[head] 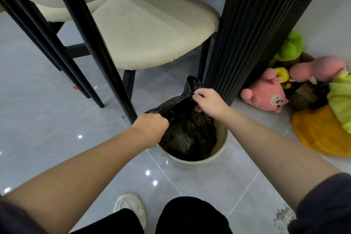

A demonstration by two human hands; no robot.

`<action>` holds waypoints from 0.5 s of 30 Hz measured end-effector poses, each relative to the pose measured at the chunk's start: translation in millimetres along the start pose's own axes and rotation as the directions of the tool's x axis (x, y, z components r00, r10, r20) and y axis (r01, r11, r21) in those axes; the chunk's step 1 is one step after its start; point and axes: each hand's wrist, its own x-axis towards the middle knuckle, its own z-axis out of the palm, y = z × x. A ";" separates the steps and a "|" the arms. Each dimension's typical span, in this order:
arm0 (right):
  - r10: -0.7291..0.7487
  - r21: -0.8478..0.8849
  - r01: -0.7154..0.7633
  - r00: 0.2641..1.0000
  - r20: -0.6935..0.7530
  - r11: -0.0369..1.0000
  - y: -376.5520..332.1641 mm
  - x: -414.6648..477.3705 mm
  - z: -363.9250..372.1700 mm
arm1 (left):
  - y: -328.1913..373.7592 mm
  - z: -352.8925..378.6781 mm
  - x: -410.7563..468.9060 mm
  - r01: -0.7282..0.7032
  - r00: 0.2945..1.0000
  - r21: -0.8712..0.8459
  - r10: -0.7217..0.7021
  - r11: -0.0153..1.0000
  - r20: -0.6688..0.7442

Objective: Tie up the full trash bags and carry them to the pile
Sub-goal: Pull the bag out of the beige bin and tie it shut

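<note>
Black trash bag [188, 135] sits in the cream bin [191, 162]. Left hand [152, 127] fists the bag's rim at bin's left; right hand [209, 101] pinches the far flap above bin, probably gathering ends to knot.

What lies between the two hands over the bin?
In the head view, only the black trash bag, stretched from the left hand to the right hand.
</note>
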 end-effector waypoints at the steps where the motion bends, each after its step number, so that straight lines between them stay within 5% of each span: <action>1: -0.001 0.005 0.001 1.000 -0.001 1.000 1.3 -1.2 0.4 | -2.4 -3.4 -1.3 -0.078 0.996 -0.056 0.075 0.995 -0.053; 5: -0.040 -0.019 0.041 0.997 0.068 0.999 9.0 -8.0 5.0 | -13.6 -10.4 -2.9 -0.225 0.887 -0.132 0.147 0.965 -0.438; 11: -0.137 -0.279 0.240 0.930 0.340 0.930 16.4 -21.6 23.3 | -23.5 -1.7 -0.8 -0.271 0.810 -0.351 0.015 0.896 -0.587; 15: -0.181 -0.368 0.298 0.930 0.319 0.881 16.5 -19.4 46.9 | -22.8 -3.8 7.7 -0.301 0.780 -0.419 -0.032 0.857 -0.625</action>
